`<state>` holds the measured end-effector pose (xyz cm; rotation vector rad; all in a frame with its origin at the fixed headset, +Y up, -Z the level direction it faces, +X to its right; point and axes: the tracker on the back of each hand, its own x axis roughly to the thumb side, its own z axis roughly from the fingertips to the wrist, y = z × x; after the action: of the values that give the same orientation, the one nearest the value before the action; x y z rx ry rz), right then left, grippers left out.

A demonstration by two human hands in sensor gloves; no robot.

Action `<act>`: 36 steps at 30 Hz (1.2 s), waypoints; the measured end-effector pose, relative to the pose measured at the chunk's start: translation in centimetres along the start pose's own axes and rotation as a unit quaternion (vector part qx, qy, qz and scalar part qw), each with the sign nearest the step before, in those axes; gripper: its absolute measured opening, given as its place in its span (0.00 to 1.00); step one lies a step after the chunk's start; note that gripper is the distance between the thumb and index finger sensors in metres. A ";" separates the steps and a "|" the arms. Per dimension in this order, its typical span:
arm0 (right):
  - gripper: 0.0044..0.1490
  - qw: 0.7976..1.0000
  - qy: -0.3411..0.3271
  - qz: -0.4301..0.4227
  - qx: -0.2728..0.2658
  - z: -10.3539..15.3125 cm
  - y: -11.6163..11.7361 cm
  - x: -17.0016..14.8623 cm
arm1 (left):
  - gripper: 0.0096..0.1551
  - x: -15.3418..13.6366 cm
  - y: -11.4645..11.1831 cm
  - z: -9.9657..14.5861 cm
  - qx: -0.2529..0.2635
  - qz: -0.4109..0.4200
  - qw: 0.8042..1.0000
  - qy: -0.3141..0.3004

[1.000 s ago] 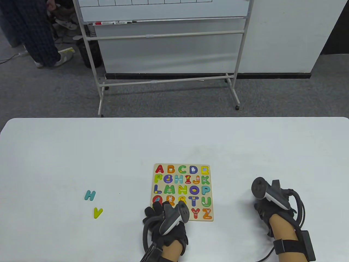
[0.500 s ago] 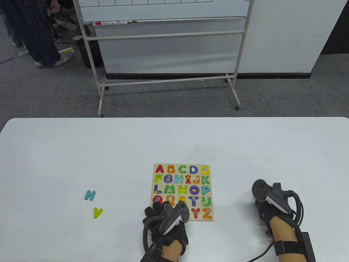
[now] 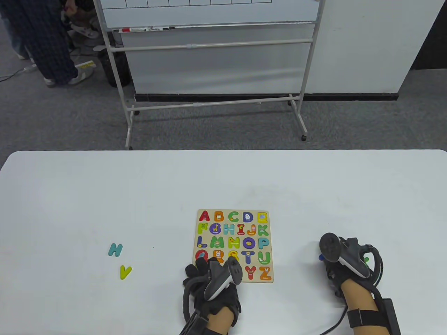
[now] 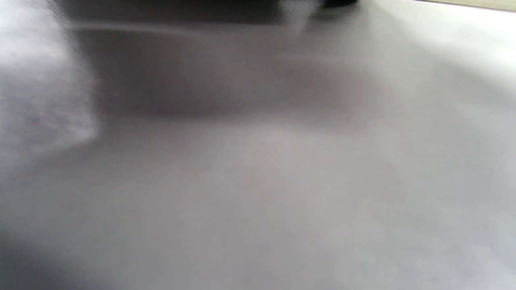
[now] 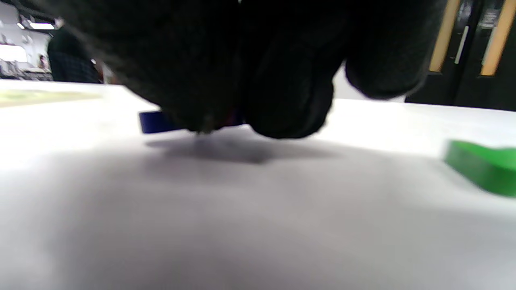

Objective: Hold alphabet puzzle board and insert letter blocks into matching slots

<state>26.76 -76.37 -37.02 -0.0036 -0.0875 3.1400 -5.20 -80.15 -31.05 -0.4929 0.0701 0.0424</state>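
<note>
- One white table (image 3: 87,195) fills the lower half of the table view; beyond it lie grey carpet, a rolling whiteboard (image 3: 209,14) on a metal frame, and a white wall panel (image 3: 366,42).
- At the far left of the room stands a person (image 3: 42,42) in dark checked trousers, with shoes on the floor nearby.
- Since a second ago the right hand (image 3: 340,275) has drawn back toward the near edge and turned a little, uncovering a blue block (image 3: 321,257) at its far left and a green block (image 3: 366,259) at its right; the left hand, the board and the two loose letters have not moved.
- The board (image 3: 233,245) lies flat, near the middle of the table's near side, most slots filled with coloured letters.
- The left hand (image 3: 213,282) rests on the board's near left corner, fingers spread flat; its tracker hides that corner's letters.
- In the right wrist view the right hand's curled fingertips (image 5: 290,108) touch the blue block (image 5: 155,121); whether they pinch it I cannot tell. The green block (image 5: 481,166) lies apart to the right.
- Two loose letters sit well left of the board: a teal H (image 3: 115,250) and, nearer, a yellow V (image 3: 125,272).
- The left wrist view is a grey blur.
</note>
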 end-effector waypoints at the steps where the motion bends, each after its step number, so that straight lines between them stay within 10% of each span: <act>1: 0.34 1.000 -0.012 -0.015 -0.005 0.0 -0.3 0.6 | 0.49 0.0 0.0 0.0 0.000 0.001 1.000 0.000; 17: 0.34 0.970 -0.230 -0.068 -0.038 -0.6 -0.8 14.2 | 0.49 0.0 0.0 0.0 0.001 0.005 1.000 -0.001; 36: 0.27 0.960 -0.272 -0.061 -0.031 -1.2 0.3 17.4 | 0.49 -0.1 0.0 0.0 -0.001 0.004 1.000 -0.003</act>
<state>9.38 -76.55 -38.28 0.8291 -0.1752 2.9140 -5.26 -80.14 -31.07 -0.4939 0.0657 0.0526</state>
